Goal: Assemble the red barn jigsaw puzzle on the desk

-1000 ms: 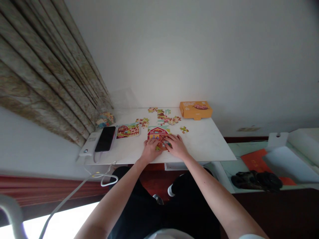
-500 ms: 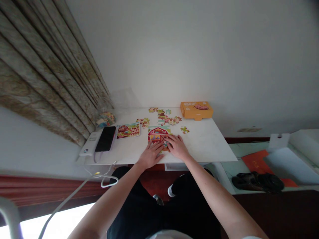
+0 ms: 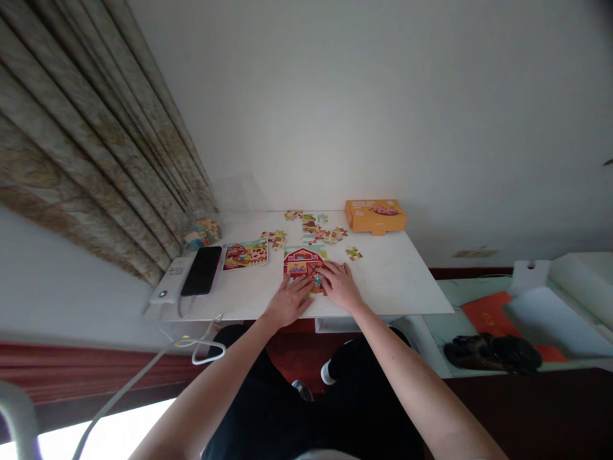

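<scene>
I see left hand [image 3: 287,302] open, fingertips on red-barn cardboard jigsaw [image 3: 301,262], mid-frame | right hand [image 3: 340,286] open, flat on its lower right | loose multicolour cardboard pieces [image 3: 318,231] just above, on white tabletop [image 3: 397,281]

Barn puzzle [image 3: 302,262], lower part hidden

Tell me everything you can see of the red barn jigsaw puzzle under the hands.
The partly assembled jigsaw puzzle lies flat on the white desktop. Its interlocking pieces look like printed card and show a red barn with white trim, with a pale teal strip above it. Small details in the barn are too tiny to make out. The left hand reaches its lower edge, while the right hand rests on its lower right, hiding that part.
</scene>
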Tool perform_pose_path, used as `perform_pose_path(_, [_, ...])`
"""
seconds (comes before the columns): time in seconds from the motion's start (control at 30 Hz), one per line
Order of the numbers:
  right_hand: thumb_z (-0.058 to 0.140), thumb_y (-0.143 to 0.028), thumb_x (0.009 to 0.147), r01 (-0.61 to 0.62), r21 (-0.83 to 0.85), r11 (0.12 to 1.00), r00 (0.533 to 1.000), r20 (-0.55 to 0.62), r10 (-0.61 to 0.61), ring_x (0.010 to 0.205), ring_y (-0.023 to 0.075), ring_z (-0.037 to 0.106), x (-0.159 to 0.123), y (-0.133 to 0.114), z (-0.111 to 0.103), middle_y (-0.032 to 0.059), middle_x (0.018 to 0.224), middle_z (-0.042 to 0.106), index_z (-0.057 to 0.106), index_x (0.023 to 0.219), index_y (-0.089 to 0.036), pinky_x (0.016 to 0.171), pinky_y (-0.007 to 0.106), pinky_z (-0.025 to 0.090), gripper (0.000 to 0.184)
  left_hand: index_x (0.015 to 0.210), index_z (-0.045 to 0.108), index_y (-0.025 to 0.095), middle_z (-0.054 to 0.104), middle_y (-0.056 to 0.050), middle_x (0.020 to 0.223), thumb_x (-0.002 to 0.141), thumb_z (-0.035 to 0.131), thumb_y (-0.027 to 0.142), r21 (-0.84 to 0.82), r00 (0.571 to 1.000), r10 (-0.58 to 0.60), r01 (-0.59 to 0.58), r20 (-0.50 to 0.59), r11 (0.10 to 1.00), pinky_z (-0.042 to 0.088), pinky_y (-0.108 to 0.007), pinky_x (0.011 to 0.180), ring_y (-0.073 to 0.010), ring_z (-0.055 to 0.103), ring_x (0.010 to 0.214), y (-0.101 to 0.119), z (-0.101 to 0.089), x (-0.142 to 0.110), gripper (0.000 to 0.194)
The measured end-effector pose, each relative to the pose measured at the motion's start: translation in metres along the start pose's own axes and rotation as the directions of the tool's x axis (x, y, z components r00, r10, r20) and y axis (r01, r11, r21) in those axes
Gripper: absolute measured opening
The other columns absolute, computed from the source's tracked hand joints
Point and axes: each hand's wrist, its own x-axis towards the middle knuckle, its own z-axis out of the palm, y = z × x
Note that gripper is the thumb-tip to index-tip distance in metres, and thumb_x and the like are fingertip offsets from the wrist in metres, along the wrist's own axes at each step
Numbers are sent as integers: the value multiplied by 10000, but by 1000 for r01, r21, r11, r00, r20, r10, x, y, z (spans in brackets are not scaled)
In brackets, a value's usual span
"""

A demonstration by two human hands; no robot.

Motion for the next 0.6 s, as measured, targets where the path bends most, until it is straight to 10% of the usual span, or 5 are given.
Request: perform_pose_path(0.6, [468, -358, 1028, -137, 25, 990, 978, -154, 139, 1341, 303, 539, 1, 19, 11, 138, 1407, 633, 685, 1279, -249, 1170, 601, 326, 350, 1491, 540, 263, 514, -100, 1573, 1055, 456, 408, 7, 987, -158, 158, -28, 987, 236, -578, 1262, -254, 431, 1491, -54, -13, 8, 467])
